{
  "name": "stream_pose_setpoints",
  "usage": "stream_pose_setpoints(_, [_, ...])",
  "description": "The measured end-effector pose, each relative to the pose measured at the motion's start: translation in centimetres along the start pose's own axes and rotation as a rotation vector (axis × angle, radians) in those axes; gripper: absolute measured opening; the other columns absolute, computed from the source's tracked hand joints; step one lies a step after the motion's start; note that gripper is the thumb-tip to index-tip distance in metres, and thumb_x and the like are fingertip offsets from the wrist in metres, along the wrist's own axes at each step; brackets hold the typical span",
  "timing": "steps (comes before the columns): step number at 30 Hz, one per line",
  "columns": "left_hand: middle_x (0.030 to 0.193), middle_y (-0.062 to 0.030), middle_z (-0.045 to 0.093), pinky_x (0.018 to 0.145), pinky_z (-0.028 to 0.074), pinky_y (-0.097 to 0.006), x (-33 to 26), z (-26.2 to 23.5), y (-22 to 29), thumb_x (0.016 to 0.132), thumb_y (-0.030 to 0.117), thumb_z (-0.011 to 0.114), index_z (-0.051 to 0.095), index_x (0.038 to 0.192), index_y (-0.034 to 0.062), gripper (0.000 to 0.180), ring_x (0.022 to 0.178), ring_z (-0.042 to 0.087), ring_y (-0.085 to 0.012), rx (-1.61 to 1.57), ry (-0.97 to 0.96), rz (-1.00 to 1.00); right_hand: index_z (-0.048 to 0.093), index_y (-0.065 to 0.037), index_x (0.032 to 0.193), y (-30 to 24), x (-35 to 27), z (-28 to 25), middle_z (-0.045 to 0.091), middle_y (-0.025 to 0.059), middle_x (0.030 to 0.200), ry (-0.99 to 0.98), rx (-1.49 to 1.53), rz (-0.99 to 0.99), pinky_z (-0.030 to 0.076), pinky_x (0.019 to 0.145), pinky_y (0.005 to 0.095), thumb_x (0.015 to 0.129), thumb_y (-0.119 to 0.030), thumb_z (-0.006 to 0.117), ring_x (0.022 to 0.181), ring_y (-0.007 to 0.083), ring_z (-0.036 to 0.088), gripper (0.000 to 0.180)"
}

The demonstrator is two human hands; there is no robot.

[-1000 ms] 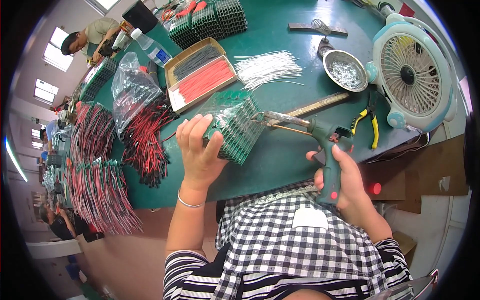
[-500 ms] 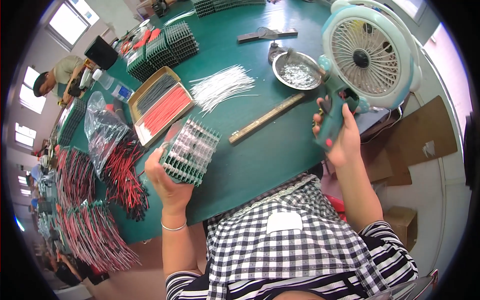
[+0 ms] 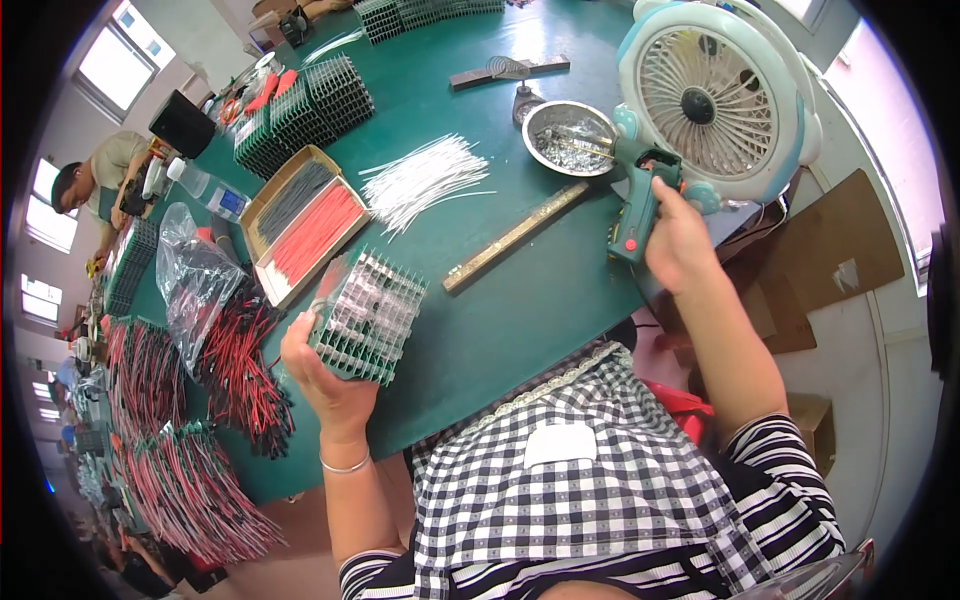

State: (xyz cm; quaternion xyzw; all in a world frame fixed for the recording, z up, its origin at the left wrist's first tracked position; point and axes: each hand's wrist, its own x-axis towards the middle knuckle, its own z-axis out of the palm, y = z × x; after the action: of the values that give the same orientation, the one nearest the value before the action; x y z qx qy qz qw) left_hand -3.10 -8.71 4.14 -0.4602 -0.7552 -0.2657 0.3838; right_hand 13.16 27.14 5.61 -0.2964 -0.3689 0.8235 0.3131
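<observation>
My left hand (image 3: 338,388) is wrapped around a block of green circuit boards (image 3: 370,315) with rows of silvery parts, held above the near edge of the table. In my right hand (image 3: 682,240) is a green pistol-shaped soldering gun (image 3: 634,210) with a red button on its grip. Its thin tip points left over the metal bowl (image 3: 530,150), which contains shiny silvery scraps. From this view, I cannot tell whether the tip touches the scraps. A coiled-wire iron stand (image 3: 524,95) is just behind the bowl.
A fan (image 3: 700,105) stands close beyond my right hand. Across the green table (image 3: 520,255) lie a wooden strip (image 3: 515,238), loose white wires (image 3: 420,185), a box of red and black pieces (image 3: 318,235), red-black wire bundles (image 3: 245,375) and stacked boards (image 3: 305,110). Another person (image 3: 115,170) works far left.
My right hand has turned the soldering gun, bringing its tip over the bowl. My left hand keeps hold of the board block, while the whole view has shifted slightly.
</observation>
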Motion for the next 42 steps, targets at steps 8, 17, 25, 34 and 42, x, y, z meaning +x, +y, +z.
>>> stream_pose_setpoints(8, [0.125, -0.0191, 0.046, 0.091, 0.041, -0.046, 0.1, 0.0, -0.4, 0.060, 0.014, 0.084, 0.002, 0.148, 0.0113, 0.120, 0.107, 0.050, -0.0366, 0.063, -0.036, 0.076, 0.042, 0.003, 0.128, 0.7, -8.0, 0.9, 0.050, 0.0115, 0.121, 0.178, -0.400, -0.503, 0.034, 0.101, 0.0318, 0.090, -0.004, 0.049, 0.115, 0.0186, 0.046, 0.040])
stream_pose_setpoints(17, [0.125, -0.0114, 0.045, 0.090, 0.038, -0.047, -0.7, 0.7, -0.2, 0.063, 0.029, 0.083, 0.017, 0.144, 0.0200, 0.105, 0.108, 0.050, -0.0312, 0.012, 0.043, 0.022, 0.055, -0.007, 0.106, 9.3, -9.3, 11.5, 0.055, 0.0077, 0.105, -0.758, -1.020, -0.635, 0.046, 0.074, 0.0320, 0.074, -0.018, 0.073, 0.086, 0.0197, 0.056, 0.038])
stream_pose_setpoints(25, [0.123, -0.0072, 0.049, 0.094, 0.035, -0.049, 0.4, 0.6, 1.8, 0.070, 0.024, 0.076, 0.029, 0.135, 0.0291, 0.080, 0.109, 0.050, -0.0296, 0.047, 0.027, 0.050, 0.052, -0.006, 0.081, 9.9, -8.6, 12.8, 0.055, 0.0078, 0.079, -0.647, -1.261, -0.680, 0.046, 0.062, 0.0372, 0.076, -0.019, 0.065, 0.071, 0.0266, 0.057, 0.019])
stream_pose_setpoints(34, [0.129, -0.0163, 0.043, 0.096, 0.037, -0.047, 0.4, 0.0, 1.6, 0.056, 0.015, 0.085, 0.014, 0.145, 0.0099, 0.114, 0.114, 0.047, -0.0328, 0.039, -0.065, -0.138, 0.050, -0.003, 0.074, 10.9, -7.3, 11.7, 0.054, 0.0114, 0.072, -0.677, -0.859, -0.659, 0.044, 0.060, 0.0361, 0.073, -0.003, 0.057, 0.068, 0.0296, 0.055, 0.007])
stream_pose_setpoints(42, [0.143, -0.0159, 0.029, 0.103, 0.037, -0.035, 0.7, -0.4, 1.4, 0.061, -0.004, 0.080, -0.005, 0.149, 0.0103, 0.122, 0.125, 0.039, -0.0249, -0.975, 0.039, -0.855, 0.050, -0.001, 0.076, 11.0, -8.1, 12.5, 0.057, 0.0135, 0.104, -0.727, -0.538, -0.529, 0.049, 0.072, 0.0291, 0.077, 0.002, 0.050, 0.080, 0.0174, 0.058, 0.004])
